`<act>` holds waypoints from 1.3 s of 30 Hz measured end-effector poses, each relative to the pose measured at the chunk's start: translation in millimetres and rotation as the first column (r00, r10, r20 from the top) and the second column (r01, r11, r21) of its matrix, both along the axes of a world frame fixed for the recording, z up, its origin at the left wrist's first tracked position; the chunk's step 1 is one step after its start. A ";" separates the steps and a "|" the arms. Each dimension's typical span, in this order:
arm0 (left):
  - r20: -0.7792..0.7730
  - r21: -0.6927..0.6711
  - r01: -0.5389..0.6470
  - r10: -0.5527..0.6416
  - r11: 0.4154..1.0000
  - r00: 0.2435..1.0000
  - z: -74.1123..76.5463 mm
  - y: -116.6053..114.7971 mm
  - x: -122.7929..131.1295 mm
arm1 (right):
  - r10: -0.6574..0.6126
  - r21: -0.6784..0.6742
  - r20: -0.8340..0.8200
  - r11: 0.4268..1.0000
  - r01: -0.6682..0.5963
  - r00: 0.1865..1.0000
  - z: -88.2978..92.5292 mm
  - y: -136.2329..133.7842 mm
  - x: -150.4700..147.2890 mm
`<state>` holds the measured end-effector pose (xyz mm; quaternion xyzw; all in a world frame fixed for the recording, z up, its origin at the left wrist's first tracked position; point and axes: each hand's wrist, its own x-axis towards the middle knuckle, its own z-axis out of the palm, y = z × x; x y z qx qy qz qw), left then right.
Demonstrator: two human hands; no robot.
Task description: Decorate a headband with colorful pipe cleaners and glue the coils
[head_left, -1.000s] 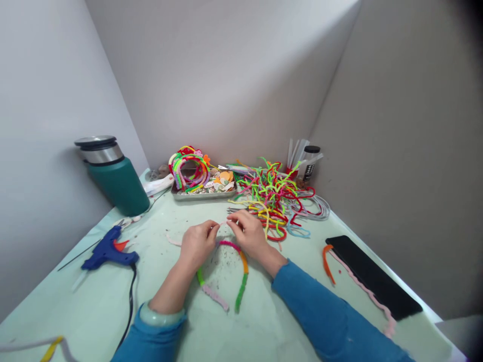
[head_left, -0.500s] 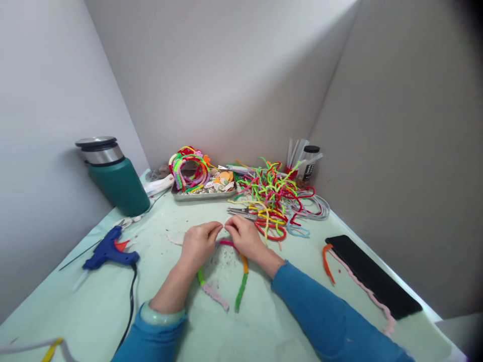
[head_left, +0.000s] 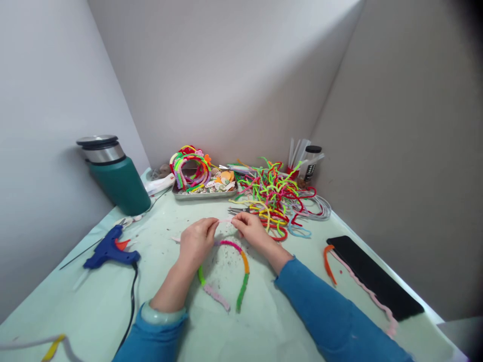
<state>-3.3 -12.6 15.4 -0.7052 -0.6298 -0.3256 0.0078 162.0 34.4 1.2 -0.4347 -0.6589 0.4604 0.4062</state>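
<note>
A thin pale pink pipe cleaner (head_left: 225, 220) stretches between my two hands above the table. My left hand (head_left: 196, 242) pinches one end with thumb and forefinger. The other end is pinched in my right hand (head_left: 252, 231). A pale pink tip shows to the left of my left hand; I cannot tell whether it belongs to the same piece. Below them lies a curved band (head_left: 244, 266) wrapped in pink, orange, green and lilac sections, partly hidden by my left hand. Scissors (head_left: 239, 210) with red handles lie just beyond my right hand, under loose pipe cleaners.
A blue glue gun (head_left: 111, 251) with its cord and a green bottle (head_left: 119, 186) stand left. Behind are a metal tray (head_left: 204, 195) with wrapped bands and a tangled pipe-cleaner pile (head_left: 269, 183). A black phone-like slab (head_left: 373, 276) lies right, with pink and orange pipe cleaners.
My hands have drawn slightly apart, the right one moving rightward, and the pink strand now shows between them. More of the curved band's pink and orange part is uncovered.
</note>
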 end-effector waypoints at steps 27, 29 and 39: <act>-0.211 0.091 0.133 -0.111 0.987 0.971 -1.3 1.4 0.4 | -0.097 0.441 0.352 0.894 -0.073 0.931 -0.3 -17.6 -6.3; -0.197 0.083 0.114 -0.096 0.990 0.976 -1.8 1.2 1.1 | -0.033 0.381 0.282 0.921 -0.080 0.959 -0.8 -16.4 -7.6; -0.272 -0.016 0.037 -0.039 0.999 0.962 1.6 -5.6 5.7 | -0.102 0.499 0.436 0.854 -0.145 0.894 2.5 -15.1 -4.0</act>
